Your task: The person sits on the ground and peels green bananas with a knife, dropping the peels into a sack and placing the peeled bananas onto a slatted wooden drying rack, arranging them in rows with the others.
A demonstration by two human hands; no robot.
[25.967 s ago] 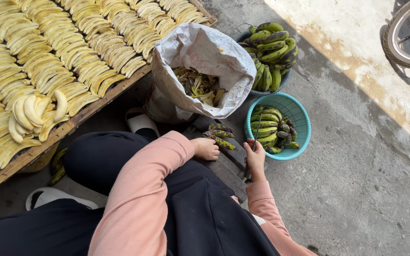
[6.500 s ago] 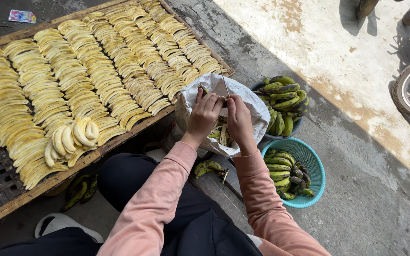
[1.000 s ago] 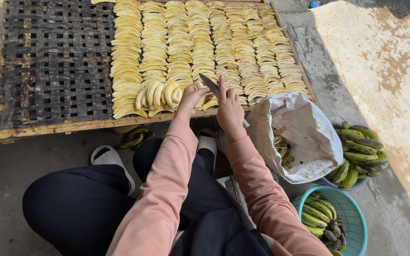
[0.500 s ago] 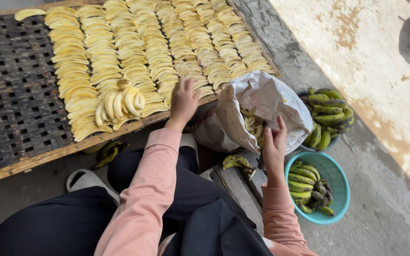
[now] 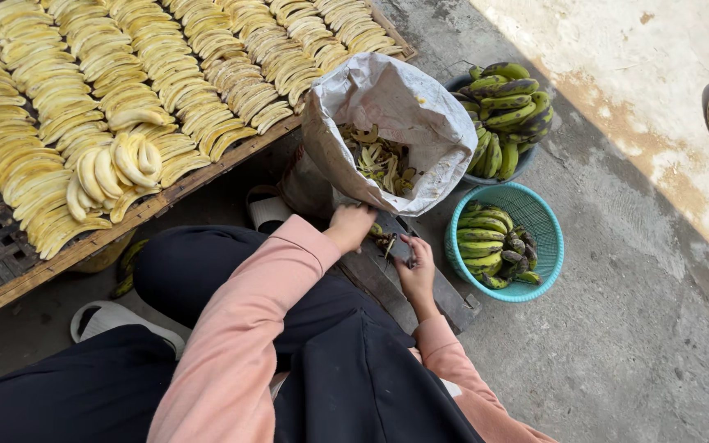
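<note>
Head view: a grey-white sack (image 5: 404, 107) stands open at centre, rim rolled down, holding banana peels (image 5: 375, 156); no label is legible on it. Just right of it sit a dark basin (image 5: 494, 176) heaped with green bananas (image 5: 510, 94) and, nearer, a teal plastic basket (image 5: 547, 246) part-filled with green bananas. The left hand (image 5: 350, 226) is curled at the sack's near edge, touching a small dark banana piece (image 5: 383, 239); whether it grips it cannot be told. The right hand (image 5: 416, 267) is closed around a knife (image 5: 400, 246), resting over a dark wooden board (image 5: 387, 283) on the floor. Far left, a slatted wooden drying rack (image 5: 10, 271) carries rows of peeled yellow bananas (image 5: 108, 82). A white sandal (image 5: 268, 209) lies between rack and sack, partly hidden by the sack.
</note>
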